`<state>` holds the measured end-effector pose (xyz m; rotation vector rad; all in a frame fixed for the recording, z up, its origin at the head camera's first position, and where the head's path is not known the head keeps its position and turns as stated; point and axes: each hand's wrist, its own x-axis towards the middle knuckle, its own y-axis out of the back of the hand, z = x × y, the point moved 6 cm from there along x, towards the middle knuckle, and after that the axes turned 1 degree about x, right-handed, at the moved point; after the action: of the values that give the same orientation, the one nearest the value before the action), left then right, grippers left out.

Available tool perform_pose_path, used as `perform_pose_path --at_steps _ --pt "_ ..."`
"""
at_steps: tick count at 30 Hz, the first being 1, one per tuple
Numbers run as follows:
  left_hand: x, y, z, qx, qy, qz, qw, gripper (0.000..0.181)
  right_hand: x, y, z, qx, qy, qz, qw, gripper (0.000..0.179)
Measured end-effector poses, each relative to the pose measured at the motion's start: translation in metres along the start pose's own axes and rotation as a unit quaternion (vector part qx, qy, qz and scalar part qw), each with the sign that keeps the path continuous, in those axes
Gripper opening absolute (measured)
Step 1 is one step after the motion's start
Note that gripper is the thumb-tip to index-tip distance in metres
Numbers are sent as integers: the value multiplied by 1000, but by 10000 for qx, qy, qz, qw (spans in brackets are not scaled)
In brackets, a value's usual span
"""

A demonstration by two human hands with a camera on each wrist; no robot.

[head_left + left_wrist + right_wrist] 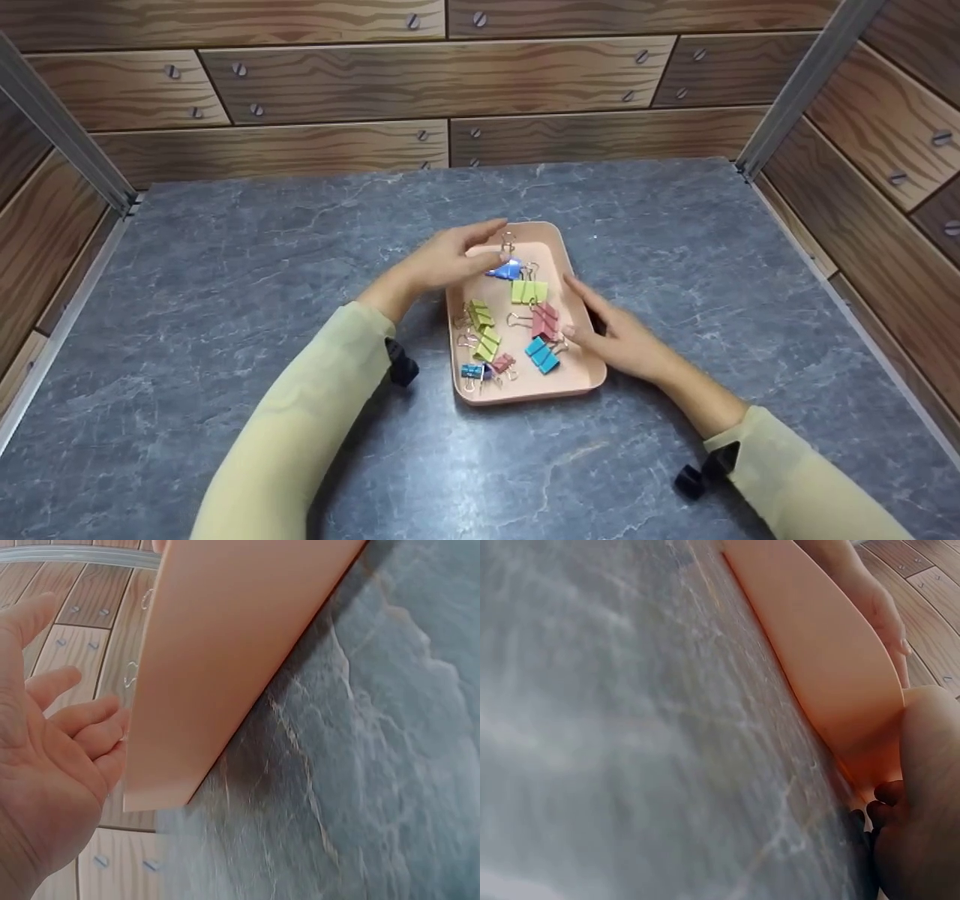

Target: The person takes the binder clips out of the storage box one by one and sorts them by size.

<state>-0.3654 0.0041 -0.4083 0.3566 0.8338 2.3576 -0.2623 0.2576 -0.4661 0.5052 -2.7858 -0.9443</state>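
A shallow pink tray (525, 386) holds several binder clips. My left hand (450, 256) hovers over its far left rim with fingers loosely spread, holding nothing. The thumb is close to a blue binder clip (507, 270); whether they touch cannot be told. At the right wall, my right hand (626, 341) grips the tray, thumb over the rim and other fingers along the outside. Beside that thumb lie a pink clip (545, 321) and a light-blue clip (542, 355). A wide yellow-green clip (529, 292) sits farther back. In the left wrist view, the tray's side wall (217, 652) hides most clips.
Smaller clips lie along the tray's left side, among them a green clip (487, 344), a small pink clip (503, 363) and a small blue clip (472, 370). The tray stands on a grey marbled tabletop (300, 225). Wood-patterned panels (435, 79) enclose the back and sides.
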Motion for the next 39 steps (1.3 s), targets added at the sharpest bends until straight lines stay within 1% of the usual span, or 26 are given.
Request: perform_pose_path --at_steps 6,10,14,17,22,25,32,36,39 --pt "12 -6 -2 66 -164 -38 9998 69 1 0 0 -49 39 -17 10000 86" --pt "17 -9 -5 -36 -83 -71 9999 67 1 0 -1 -30 75 -14 10000 86" --pt "22 -12 -8 -274 63 -136 9995 63 0 0 -2 -2 64 -1 10000 86" --pt "24 -12 -10 -407 109 -172 9990 59 0 0 -2 -8 57 5 10000 86" --pt "27 -12 -12 -613 47 -205 9979 53 1 -1 -1 -78 140 62 9999 84" --pt "29 -12 -12 -702 65 -193 9973 49 1 -1 0 -83 187 88 9998 83" --pt "30 -13 -14 -610 327 -145 9975 41 1 -1 -3 -58 213 67 9997 81" --pt "31 -13 -14 -535 379 -302 9974 41 1 -1 -4 -47 193 55 9998 82" --pt "33 -15 -12 -371 392 -427 9976 42 2 -1 -3 -77 178 55 9998 81"
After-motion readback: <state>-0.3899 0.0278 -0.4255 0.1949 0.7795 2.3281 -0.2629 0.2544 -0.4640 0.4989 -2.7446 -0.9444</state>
